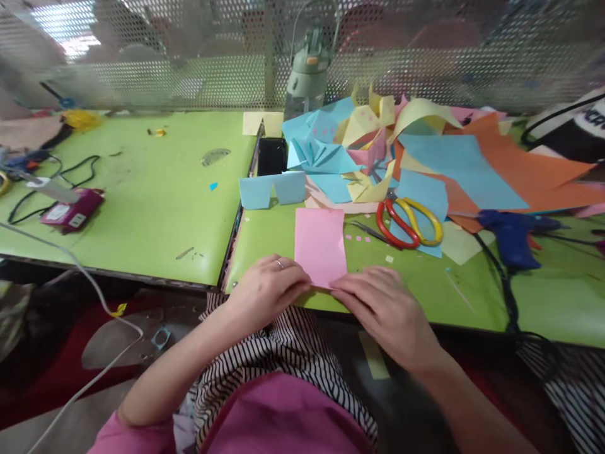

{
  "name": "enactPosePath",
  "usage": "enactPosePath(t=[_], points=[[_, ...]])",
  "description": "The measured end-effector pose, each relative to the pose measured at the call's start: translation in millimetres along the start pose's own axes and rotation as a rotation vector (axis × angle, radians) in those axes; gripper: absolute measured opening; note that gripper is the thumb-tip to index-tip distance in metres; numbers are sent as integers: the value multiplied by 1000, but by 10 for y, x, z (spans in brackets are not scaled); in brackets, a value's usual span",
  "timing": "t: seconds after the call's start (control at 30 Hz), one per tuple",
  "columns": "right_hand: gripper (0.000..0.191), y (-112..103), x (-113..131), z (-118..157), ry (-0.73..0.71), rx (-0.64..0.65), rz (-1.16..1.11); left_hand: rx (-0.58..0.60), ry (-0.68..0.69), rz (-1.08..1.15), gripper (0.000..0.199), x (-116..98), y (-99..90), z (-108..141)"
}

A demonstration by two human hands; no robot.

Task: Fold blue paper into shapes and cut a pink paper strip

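Observation:
A pink sheet of paper point(320, 243) lies flat on the green table near its front edge. My left hand point(269, 285), with a ring on one finger, grips its lower left corner between thumb and fingers. At the lower right corner, my right hand point(380, 309) does the same, its fingers pressed together. Just right of the sheet lie scissors point(401, 221) with one red and one yellow handle loop, blades pointing left. Tiny pink paper squares point(358, 239) are scattered beside the blades. A folded light-blue paper point(273, 190) stands behind the sheet.
Folded and cut coloured papers point(340, 148) pile up at the back, beside a phone point(272, 156) and a bottle point(307, 75). A blue glue gun point(510, 236) with a cable lies right. Along the back runs a perforated metal screen point(189, 57). A purple box point(72, 209) sits left.

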State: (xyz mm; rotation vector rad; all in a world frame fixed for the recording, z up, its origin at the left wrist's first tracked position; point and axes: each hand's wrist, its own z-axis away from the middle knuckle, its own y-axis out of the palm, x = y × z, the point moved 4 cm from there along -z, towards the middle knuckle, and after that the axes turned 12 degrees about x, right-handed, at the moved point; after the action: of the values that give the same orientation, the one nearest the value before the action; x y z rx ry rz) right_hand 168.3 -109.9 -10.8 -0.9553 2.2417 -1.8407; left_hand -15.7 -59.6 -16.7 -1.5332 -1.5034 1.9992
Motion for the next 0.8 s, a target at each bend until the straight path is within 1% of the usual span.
enactPosePath(t=[0.07,0.13,0.23,0.37,0.43,0.53,0.63,0.7,0.8], points=[[18,-4,-73,-33,106,49,-126,-21,-69,54,26,86,-10,-54],[20,-7,-129,-41,201,69,-214,-19,-117,90,29,133,-47,-99],[19,-4,-172,-21,299,46,-280,-19,-170,106,29,126,-92,-141],[21,41,-223,33,435,21,-409,-7,-222,109,28,85,-108,-169],[22,64,-240,53,475,18,-454,1,-236,118,27,81,-109,-170],[20,72,-235,62,452,-9,-408,10,-220,164,25,89,-95,-157],[15,59,-188,57,338,-64,-274,1,-149,210,22,97,-53,-132],[14,55,-157,61,280,-98,-201,-21,-113,190,24,105,-21,-111],[13,61,-141,69,267,-117,-168,-59,-87,139,26,117,15,-74]])
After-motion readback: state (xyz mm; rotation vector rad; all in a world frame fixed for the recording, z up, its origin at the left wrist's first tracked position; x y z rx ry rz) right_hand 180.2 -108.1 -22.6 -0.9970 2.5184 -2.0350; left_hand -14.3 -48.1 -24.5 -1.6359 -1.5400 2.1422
